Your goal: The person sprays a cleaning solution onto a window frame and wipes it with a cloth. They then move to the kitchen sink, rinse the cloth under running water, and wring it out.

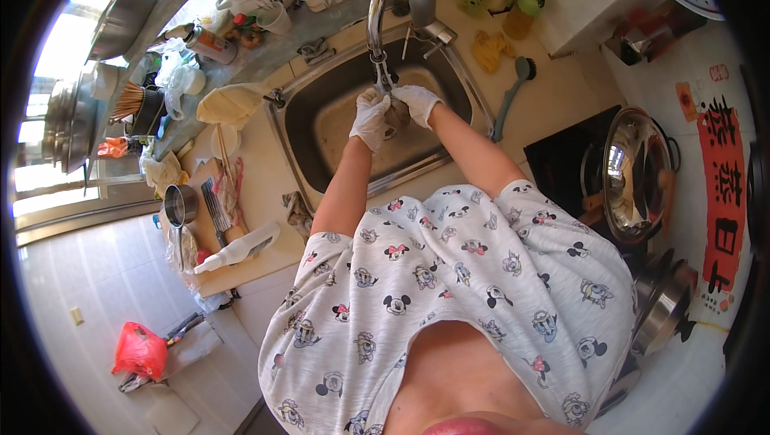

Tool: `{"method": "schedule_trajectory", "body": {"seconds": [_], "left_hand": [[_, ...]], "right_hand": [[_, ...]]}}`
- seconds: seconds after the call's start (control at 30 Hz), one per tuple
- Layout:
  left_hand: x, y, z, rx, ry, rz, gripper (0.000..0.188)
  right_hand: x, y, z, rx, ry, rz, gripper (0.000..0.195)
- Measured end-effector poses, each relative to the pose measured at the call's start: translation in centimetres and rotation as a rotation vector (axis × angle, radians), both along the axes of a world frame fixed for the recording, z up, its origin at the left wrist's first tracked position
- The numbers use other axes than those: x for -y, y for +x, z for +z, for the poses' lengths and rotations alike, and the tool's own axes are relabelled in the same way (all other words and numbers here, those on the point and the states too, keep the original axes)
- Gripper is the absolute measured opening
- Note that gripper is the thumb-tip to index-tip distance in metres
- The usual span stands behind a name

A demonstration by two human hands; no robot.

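Note:
My left hand (370,117), in a thin white glove, is at the middle of a stainless steel sink (325,140). My right hand (417,103), gloved the same way, is beside it. Between them is a small greyish-brown item (397,113), perhaps a cloth, with the fingers of both hands closed on it. Gloves and fingers hide much of it, so its kind is unclear. Directly above, the curved chrome faucet (378,20) reaches down with its outlet close to my fingertips. The sink's drain lies partly behind my hands.
A scrub brush (511,95) and yellow cloth (492,51) lie right of the sink. Farther right, a domed metal lid (636,173) stands by a black cooktop (562,137). Left are a cutting board (207,194) with a knife (218,209), a saucepan (180,205) and a white bottle (237,251).

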State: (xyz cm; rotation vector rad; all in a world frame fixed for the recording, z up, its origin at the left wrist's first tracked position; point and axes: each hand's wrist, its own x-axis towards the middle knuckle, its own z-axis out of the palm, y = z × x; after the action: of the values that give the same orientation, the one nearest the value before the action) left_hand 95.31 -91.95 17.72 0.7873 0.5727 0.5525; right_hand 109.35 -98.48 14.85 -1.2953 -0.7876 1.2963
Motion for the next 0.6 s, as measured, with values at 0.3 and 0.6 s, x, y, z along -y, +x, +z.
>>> {"method": "schedule_trajectory", "body": {"seconds": [0.3,0.6], "left_hand": [[-3.0,-3.5,-0.6,0.005,-0.056,0.245,0.037],[-2.2,-1.8,4.9,-0.474,0.005,-0.085,0.029]], "right_hand": [[0.7,0.4,2.7,-0.068,-0.249,-0.605,0.038],[-0.2,1.0,4.0,0.205,0.007,-0.428,0.023]]}}
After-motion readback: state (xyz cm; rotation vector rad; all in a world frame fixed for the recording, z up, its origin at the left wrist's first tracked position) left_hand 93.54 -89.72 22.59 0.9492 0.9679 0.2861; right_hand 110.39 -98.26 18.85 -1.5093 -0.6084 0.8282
